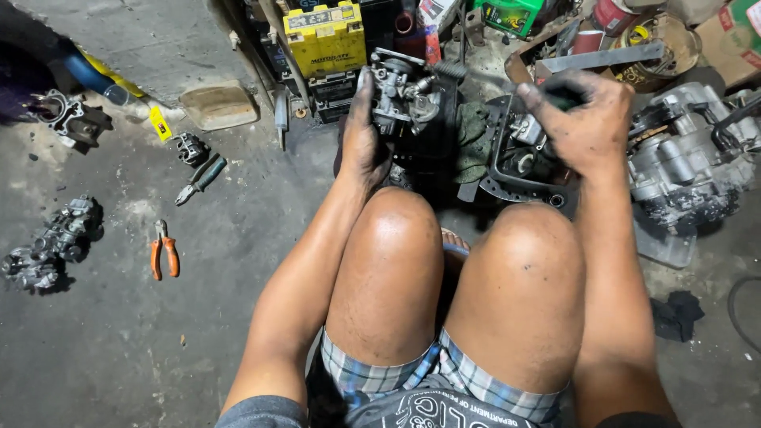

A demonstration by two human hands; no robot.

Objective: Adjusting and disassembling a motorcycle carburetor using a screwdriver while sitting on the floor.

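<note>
My left hand (363, 135) grips a grey metal carburettor (402, 91) and holds it upright above my knees. My right hand (585, 119), smeared with grease, is closed on the dark handle of a screwdriver (476, 75) whose shaft points left at the carburettor. Both hands hang over a black tray (495, 170) that holds small metal parts and a green rag (474, 139).
Orange-handled pliers (165, 255) and green-handled pliers (200, 181) lie on the concrete floor at left, near loose engine parts (51, 242). A yellow battery (325, 36) stands behind the carburettor. An engine block (686, 158) sits at right.
</note>
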